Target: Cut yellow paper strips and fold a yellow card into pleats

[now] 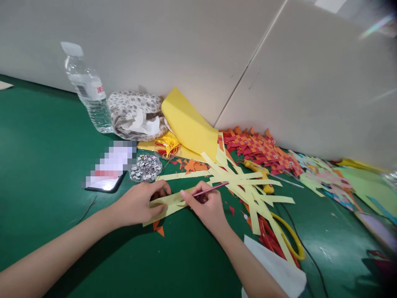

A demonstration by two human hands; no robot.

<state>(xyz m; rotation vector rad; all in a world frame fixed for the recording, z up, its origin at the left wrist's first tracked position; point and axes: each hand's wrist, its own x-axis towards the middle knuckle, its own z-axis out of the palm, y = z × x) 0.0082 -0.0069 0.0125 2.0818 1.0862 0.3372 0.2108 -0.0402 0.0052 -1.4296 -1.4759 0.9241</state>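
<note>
My left hand (139, 205) is closed on a pale yellow paper strip (170, 206), pinching it near its left end. A slim pink pen (214, 188) is gripped in my right hand (209, 207), whose fingers also rest on the right part of the strip. The pen's lower tip is at the strip, partly hidden by the fingers. Orange paper scraps (159, 229) lie under the strip. Just right of my right hand, many loose pale yellow strips (248, 180) are heaped crosswise.
A phone (113, 165), a bag of googly eyes (145, 167), a water bottle (89, 91) and a cloth-covered tissue pack (133, 111) stand left. Behind lies a yellow sheet (189, 120). Rightward are woven red-orange paper fish (257, 145), a yellow-handled tool (268, 188) and a white tissue (273, 269).
</note>
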